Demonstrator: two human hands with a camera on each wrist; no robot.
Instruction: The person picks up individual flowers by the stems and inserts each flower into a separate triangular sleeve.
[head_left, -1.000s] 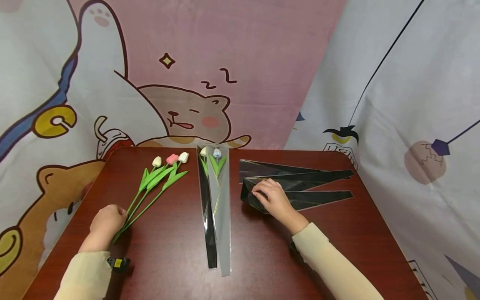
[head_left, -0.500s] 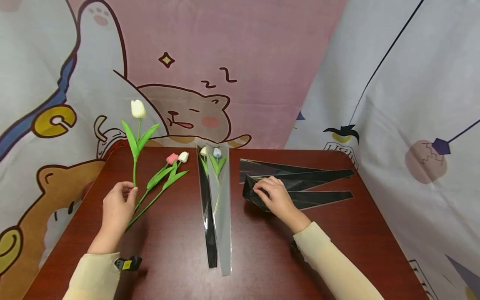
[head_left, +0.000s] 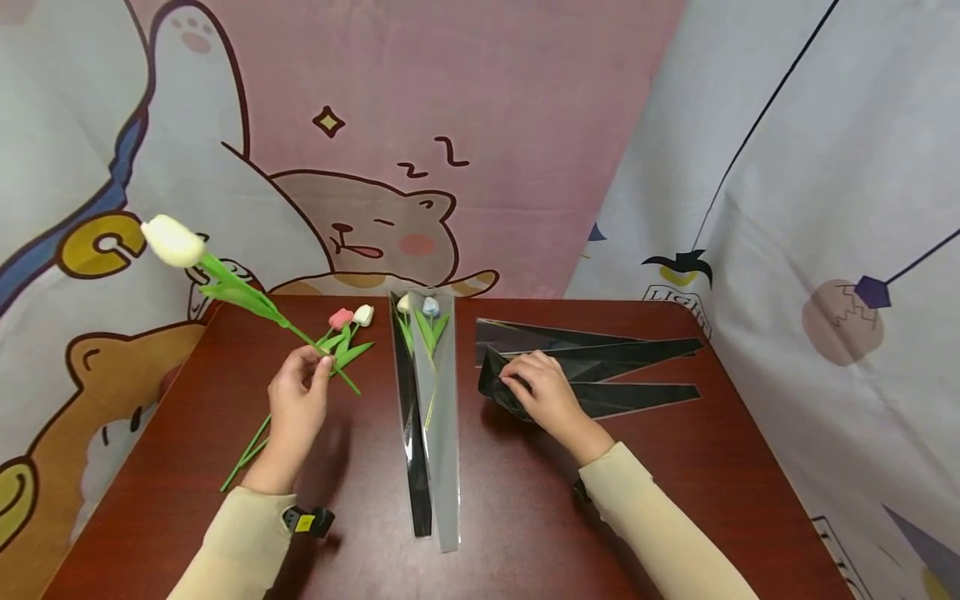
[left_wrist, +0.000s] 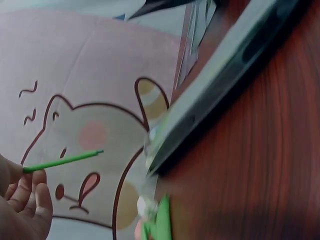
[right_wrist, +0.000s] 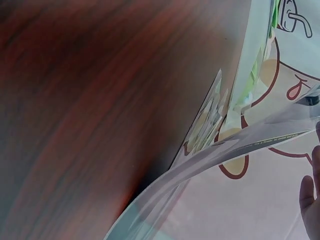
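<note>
My left hand (head_left: 298, 392) pinches the green stem of a white artificial tulip (head_left: 174, 242) above the table. Its bloom points up and left, and the bare stem end slants down to the right. In the left wrist view, that stem (left_wrist: 62, 161) sticks out past my fingers. My right hand (head_left: 546, 387) pinches the edge of a black flower sleeve (head_left: 492, 375), whose wide mouth stands raised on its left side. In the right wrist view, clear film (right_wrist: 200, 162) curves past my fingers (right_wrist: 307, 192), which are partly cut off.
A pink tulip (head_left: 341, 318) and another white tulip (head_left: 363, 315) lie on the left of the brown table (head_left: 360, 508). Two filled sleeves lie mid-table, one with a blue tulip (head_left: 431, 307). More flat black sleeves (head_left: 637, 400) lie on the right. A printed cloth (head_left: 525, 150) hangs behind.
My left hand has lifted one white tulip off the others and carried it right. The tulip has turned from upright to leaning left. My right hand stays at the sleeve, its mouth slightly more raised.
</note>
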